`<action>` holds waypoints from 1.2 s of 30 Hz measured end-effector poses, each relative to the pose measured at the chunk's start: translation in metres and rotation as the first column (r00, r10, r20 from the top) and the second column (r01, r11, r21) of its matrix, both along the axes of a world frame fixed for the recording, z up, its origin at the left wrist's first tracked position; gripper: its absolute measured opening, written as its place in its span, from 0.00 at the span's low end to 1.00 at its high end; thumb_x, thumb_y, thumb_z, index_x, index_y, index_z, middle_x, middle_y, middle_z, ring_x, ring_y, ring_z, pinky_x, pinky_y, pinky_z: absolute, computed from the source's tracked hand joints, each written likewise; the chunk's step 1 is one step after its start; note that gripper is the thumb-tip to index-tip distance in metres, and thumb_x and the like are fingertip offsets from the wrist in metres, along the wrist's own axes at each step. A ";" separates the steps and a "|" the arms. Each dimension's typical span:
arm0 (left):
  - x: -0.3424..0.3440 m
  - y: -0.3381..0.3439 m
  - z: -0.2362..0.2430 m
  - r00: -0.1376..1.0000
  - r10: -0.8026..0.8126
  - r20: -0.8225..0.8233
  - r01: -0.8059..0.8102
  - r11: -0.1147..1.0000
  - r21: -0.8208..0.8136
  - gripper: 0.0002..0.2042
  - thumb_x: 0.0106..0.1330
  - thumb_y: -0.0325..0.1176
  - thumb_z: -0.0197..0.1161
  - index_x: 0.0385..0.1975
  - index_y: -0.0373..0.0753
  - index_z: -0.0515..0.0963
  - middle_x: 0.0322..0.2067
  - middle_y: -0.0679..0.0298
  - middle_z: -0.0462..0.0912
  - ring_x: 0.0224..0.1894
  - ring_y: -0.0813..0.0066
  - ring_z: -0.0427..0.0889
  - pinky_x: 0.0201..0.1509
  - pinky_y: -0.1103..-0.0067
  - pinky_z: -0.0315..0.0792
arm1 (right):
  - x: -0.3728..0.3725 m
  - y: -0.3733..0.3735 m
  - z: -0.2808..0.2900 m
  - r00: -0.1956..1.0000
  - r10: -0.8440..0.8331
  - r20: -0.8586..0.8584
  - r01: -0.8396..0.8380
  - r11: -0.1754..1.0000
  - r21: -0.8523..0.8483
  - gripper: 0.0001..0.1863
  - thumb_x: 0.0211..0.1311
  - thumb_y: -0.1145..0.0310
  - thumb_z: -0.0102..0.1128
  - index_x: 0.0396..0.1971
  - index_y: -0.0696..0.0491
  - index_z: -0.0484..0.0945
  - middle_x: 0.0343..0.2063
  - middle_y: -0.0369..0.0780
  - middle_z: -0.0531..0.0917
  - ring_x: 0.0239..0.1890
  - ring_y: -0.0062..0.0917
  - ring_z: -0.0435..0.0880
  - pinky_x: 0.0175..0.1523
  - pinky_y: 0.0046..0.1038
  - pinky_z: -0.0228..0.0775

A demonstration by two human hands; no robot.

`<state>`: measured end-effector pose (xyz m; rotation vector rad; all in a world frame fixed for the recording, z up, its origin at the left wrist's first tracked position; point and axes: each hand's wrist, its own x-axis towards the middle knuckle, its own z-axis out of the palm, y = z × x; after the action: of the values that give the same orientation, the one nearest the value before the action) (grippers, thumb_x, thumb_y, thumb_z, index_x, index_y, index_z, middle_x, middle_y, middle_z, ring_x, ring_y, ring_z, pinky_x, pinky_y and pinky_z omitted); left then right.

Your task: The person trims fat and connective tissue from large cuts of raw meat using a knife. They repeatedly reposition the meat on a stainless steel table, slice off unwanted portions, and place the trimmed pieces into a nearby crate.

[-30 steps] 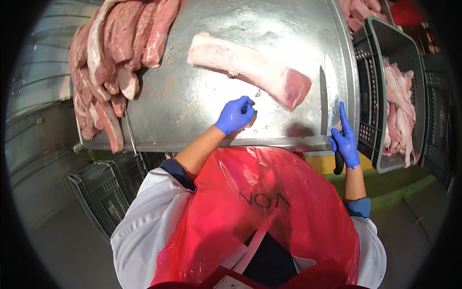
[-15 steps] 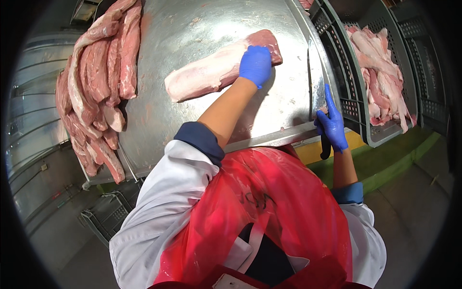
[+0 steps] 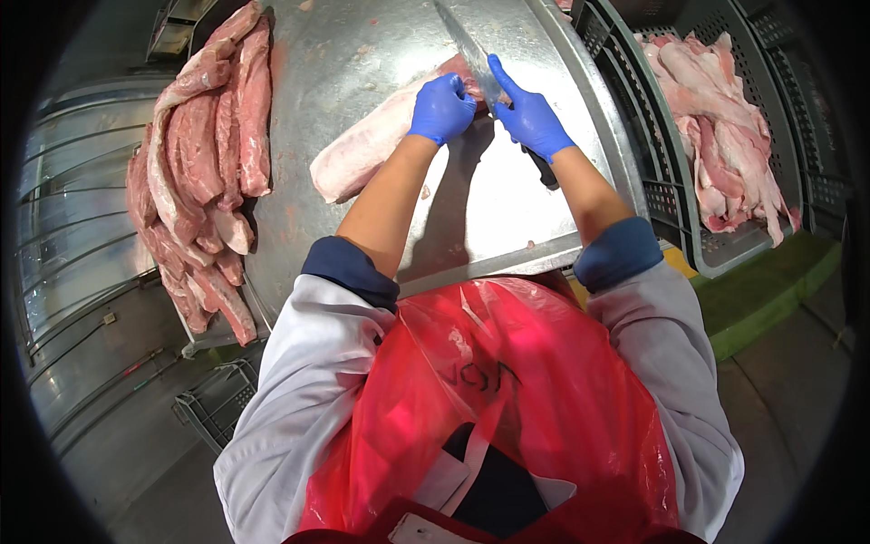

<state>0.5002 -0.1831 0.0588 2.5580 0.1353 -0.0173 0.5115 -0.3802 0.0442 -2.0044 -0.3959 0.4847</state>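
While right hand [image 3: 535, 125] wraps fingers round knife [image 3: 466, 41], left hand [image 3: 443, 107] curls fingers at meat slab [image 3: 362, 150], pinch unclear.

I'm in a meat-cutting room, some kind of butchery: there's a broad metal bench [image 3: 535, 213], strips of raw meat [image 3: 192, 145] heaped on its left, a perforated crate [image 3: 666, 204] of pale trimmings [image 3: 725, 122] at right, a long knife [image 3: 467, 41], and a red plastic apron [image 3: 507, 372] over a white coat [image 3: 308, 363].
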 end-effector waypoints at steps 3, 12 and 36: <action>-0.003 0.003 0.006 0.996 0.044 -0.079 -0.044 0.999 0.009 0.10 0.60 0.35 0.64 0.28 0.34 0.80 0.29 0.45 0.84 0.36 0.45 0.84 0.42 0.60 0.77 | -0.025 -0.019 0.036 0.948 0.135 -0.289 -0.162 0.984 -0.071 0.41 0.68 0.63 0.52 0.78 0.29 0.45 0.27 0.45 0.82 0.23 0.30 0.82 0.37 0.33 0.79; 0.011 0.011 0.019 0.994 -0.102 -0.027 0.101 0.995 -0.018 0.11 0.61 0.36 0.67 0.29 0.33 0.80 0.25 0.48 0.82 0.28 0.55 0.82 0.38 0.69 0.76 | 0.003 0.028 0.019 0.911 0.042 -0.411 -0.012 0.997 0.075 0.39 0.69 0.70 0.48 0.78 0.32 0.50 0.25 0.41 0.78 0.24 0.23 0.78 0.34 0.28 0.77; 0.039 0.086 0.027 0.994 -0.036 -0.107 -0.028 0.838 -0.545 0.04 0.59 0.28 0.63 0.25 0.36 0.78 0.20 0.66 0.79 0.22 0.77 0.75 0.27 0.76 0.71 | -0.069 0.056 0.005 0.917 0.192 -0.351 -0.138 0.975 0.175 0.43 0.65 0.72 0.51 0.79 0.37 0.47 0.24 0.41 0.80 0.21 0.24 0.78 0.32 0.28 0.77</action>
<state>0.5392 -0.0974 0.0855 1.9798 0.1440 -0.1783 0.4430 -0.3245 0.0497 -1.6986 -0.3577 0.8944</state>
